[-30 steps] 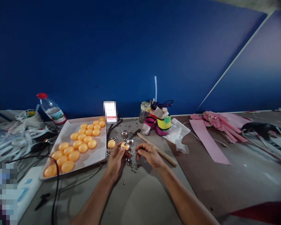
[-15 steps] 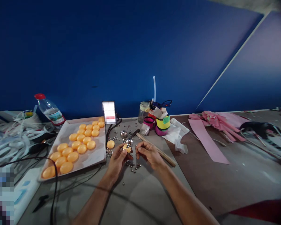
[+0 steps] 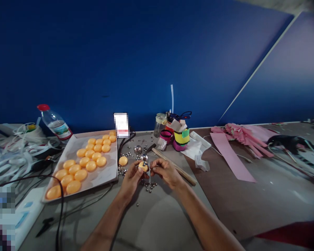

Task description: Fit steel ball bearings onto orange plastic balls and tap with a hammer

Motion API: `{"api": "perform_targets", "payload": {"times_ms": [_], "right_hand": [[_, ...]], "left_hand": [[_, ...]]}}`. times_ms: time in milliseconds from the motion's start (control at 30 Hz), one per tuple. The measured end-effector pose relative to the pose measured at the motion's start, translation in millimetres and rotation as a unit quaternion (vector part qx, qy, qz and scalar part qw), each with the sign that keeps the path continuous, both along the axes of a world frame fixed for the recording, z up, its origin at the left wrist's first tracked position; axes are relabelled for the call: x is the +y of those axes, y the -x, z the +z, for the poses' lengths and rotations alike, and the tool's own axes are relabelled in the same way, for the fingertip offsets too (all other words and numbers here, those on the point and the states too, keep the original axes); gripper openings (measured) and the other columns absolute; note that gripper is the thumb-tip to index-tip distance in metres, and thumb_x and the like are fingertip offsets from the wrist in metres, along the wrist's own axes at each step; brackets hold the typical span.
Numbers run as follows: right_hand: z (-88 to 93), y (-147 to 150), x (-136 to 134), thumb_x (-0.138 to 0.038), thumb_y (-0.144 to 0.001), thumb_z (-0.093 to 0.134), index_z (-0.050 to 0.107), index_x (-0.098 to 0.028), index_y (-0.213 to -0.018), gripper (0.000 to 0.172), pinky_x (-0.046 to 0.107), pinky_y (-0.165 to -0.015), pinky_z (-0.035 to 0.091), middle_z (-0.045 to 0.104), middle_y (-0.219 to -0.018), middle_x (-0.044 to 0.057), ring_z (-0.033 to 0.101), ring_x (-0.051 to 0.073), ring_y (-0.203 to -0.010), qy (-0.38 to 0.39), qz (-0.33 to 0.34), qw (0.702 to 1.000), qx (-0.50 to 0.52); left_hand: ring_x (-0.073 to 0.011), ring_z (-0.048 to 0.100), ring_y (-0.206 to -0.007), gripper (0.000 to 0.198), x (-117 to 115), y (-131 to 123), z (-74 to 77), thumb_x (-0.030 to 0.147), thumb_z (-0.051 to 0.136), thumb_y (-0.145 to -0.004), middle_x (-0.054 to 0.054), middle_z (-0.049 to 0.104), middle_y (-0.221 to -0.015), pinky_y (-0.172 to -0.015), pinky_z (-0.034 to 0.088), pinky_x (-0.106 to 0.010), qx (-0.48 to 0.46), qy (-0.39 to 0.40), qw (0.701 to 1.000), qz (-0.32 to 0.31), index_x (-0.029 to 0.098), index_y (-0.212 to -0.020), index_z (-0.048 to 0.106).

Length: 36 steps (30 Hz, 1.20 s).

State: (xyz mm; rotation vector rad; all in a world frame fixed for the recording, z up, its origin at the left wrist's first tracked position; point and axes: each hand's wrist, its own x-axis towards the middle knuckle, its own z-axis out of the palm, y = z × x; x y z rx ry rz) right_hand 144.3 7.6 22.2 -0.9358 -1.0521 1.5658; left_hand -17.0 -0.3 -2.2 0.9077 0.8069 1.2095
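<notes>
Between the fingers of my left hand (image 3: 131, 179) is an orange ball (image 3: 141, 167), like a ping-pong ball, with some shiny silver pieces on its surface. Close to its right side, the fingertips of my right hand (image 3: 166, 172) are pinched together; whatever they hold is too small to make out. Small silver beads (image 3: 149, 187) lie scattered on the table under and around both hands. Just beyond the held ball sit two silver-covered balls (image 3: 137, 149). A loose orange ball (image 3: 123, 160) rests left of my left hand.
A paper-lined tray (image 3: 104, 174) of orange balls stands left. Behind it leans a red-capped bottle (image 3: 58, 127). A hammer (image 3: 172, 165) lies beyond my right hand, near a glass jar (image 3: 160, 124) and colourful tape rolls (image 3: 181, 137). Pink paper strips (image 3: 232, 157) lie right; a black cable (image 3: 61, 212) crosses the left.
My right hand has moved slightly left, bringing its pinched fingertips closer to the ball. The ball in my left hand has turned a little, showing more silver.
</notes>
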Motion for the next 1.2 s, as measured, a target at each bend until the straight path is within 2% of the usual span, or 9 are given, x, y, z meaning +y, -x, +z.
{"api": "perform_targets", "payload": {"times_ms": [133, 300, 500, 800, 967, 1200], "right_hand": [[-1.1, 0, 0, -0.025, -0.063, 0.070, 0.057, -0.016, -0.071, 0.017, 0.021, -0.050, 0.035, 0.053, -0.053, -0.007, 0.047, 0.006, -0.045, 0.002, 0.000, 1.000, -0.024], [-1.3, 3, -1, -0.031, -0.065, 0.069, 0.058, -0.017, -0.078, 0.023, 0.022, -0.052, 0.036, 0.055, -0.052, -0.006, 0.049, 0.008, -0.046, -0.001, -0.002, 0.999, -0.033], [-2.5, 4, -2, -0.029, -0.065, 0.068, 0.060, -0.017, -0.072, 0.016, 0.022, -0.050, 0.031, 0.049, -0.054, -0.006, 0.040, 0.007, -0.048, -0.022, -0.017, 0.996, -0.081], [-4.4, 4, -2, -0.028, -0.062, 0.068, 0.058, -0.017, -0.074, 0.018, 0.023, -0.054, 0.036, 0.055, -0.063, -0.005, 0.045, 0.007, -0.051, -0.005, 0.008, 0.997, -0.072], [-4.1, 3, -2, -0.028, -0.063, 0.068, 0.053, -0.018, -0.073, 0.021, 0.022, -0.053, 0.036, 0.053, -0.059, -0.006, 0.047, 0.008, -0.050, 0.001, 0.014, 0.998, -0.066], [-5.2, 5, -3, -0.029, -0.062, 0.066, 0.050, -0.018, -0.072, 0.022, 0.022, -0.051, 0.037, 0.053, -0.059, -0.006, 0.047, 0.008, -0.049, 0.010, 0.008, 0.995, -0.101]], "left_hand": [[-0.0131, 0.061, -0.064, 0.037, 0, 0, -1.3, 0.037, 0.068, -0.074, -0.002, 0.064, -0.084, -0.064, 0.049, -0.028, 0.003, 0.001, 1.000, -0.003, 0.020, -0.104, 0.056], [-0.0133, 0.061, -0.063, 0.039, -1, -2, 4.6, 0.038, 0.071, -0.071, -0.002, 0.065, -0.084, -0.064, 0.049, -0.028, 0.004, 0.008, 1.000, -0.003, 0.019, -0.101, 0.057], [-0.0140, 0.062, -0.062, 0.042, -3, -3, 7.7, 0.039, 0.072, -0.068, -0.002, 0.065, -0.081, -0.062, 0.048, -0.028, 0.015, 0.022, 1.000, -0.007, 0.019, -0.102, 0.056], [-0.0159, 0.062, -0.066, 0.038, -2, -4, 7.1, 0.037, 0.070, -0.071, -0.004, 0.066, -0.082, -0.065, 0.050, -0.030, 0.027, 0.003, 0.999, -0.020, 0.017, -0.101, 0.058], [-0.0189, 0.062, -0.073, 0.038, -1, -4, 6.4, 0.037, 0.069, -0.070, -0.005, 0.065, -0.083, -0.064, 0.051, -0.031, 0.055, -0.014, 0.998, -0.008, 0.017, -0.100, 0.059], [-0.0175, 0.060, -0.073, 0.030, -1, -6, 10.4, 0.030, 0.070, -0.069, -0.005, 0.066, -0.083, -0.064, 0.049, -0.027, 0.109, -0.057, 0.992, -0.002, 0.018, -0.095, 0.062]]}}
